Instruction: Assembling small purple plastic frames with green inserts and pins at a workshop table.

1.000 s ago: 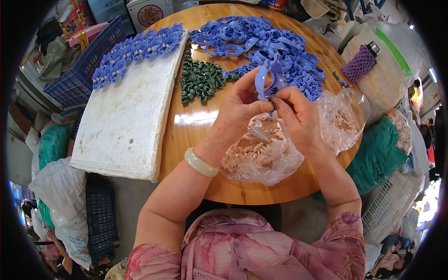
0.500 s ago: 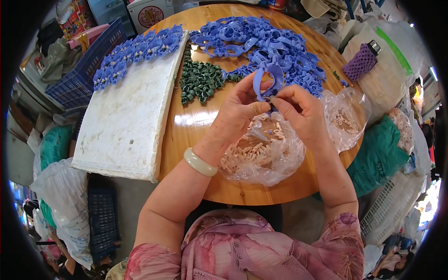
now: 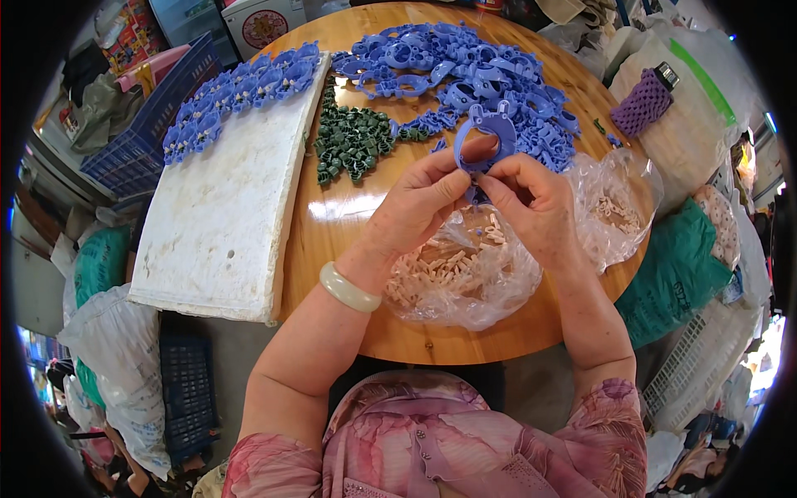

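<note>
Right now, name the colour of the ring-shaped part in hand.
The ring-shaped part is violet-blue, showing best in the head view.

Left fingers (image 3: 449, 187) pinch beside curled right fingers (image 3: 501, 194).

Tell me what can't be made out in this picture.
Head view:
Lower end of the blue ring part: covered by the left hand and right hand.
What the right fingertips pinch: too small, covered by them.
Bottom of the blue pile: hidden by its upper layer.
Rest of the pink top: cut off by the lower edge.
</note>
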Available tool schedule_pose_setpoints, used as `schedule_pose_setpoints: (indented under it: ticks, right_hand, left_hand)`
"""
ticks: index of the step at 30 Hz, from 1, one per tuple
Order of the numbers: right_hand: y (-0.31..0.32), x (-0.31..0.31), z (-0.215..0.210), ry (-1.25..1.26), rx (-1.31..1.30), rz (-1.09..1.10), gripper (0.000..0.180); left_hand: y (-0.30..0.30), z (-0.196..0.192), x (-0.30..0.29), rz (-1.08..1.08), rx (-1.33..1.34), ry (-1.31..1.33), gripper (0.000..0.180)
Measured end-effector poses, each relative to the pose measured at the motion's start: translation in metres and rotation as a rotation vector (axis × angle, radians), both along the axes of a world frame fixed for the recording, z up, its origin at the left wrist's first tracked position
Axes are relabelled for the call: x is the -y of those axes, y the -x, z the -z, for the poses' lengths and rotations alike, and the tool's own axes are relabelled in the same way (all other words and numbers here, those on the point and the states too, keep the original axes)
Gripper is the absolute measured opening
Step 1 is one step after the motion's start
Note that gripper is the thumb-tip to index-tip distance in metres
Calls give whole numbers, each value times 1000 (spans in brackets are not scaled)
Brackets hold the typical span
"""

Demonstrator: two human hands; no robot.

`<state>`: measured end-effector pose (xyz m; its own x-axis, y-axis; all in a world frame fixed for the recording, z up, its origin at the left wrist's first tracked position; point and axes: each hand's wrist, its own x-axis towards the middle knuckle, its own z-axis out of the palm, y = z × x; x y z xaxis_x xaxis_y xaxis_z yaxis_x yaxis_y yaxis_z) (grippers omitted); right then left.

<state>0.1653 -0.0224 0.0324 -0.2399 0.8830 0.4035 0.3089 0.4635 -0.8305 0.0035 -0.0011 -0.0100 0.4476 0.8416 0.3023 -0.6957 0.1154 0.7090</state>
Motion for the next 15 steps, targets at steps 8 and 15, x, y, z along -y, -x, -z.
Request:
schedule_pose_setpoints:
  ticks: [8, 15]
  right_hand:
    - [1, -2, 9, 4, -38, 18, 8]
    - [1, -10, 16, -80, 8, 54, 10]
  left_hand:
    - [-6, 2, 2, -86, -115, -102, 38]
    - [-11, 6, 1, -230, -211, -84, 34]
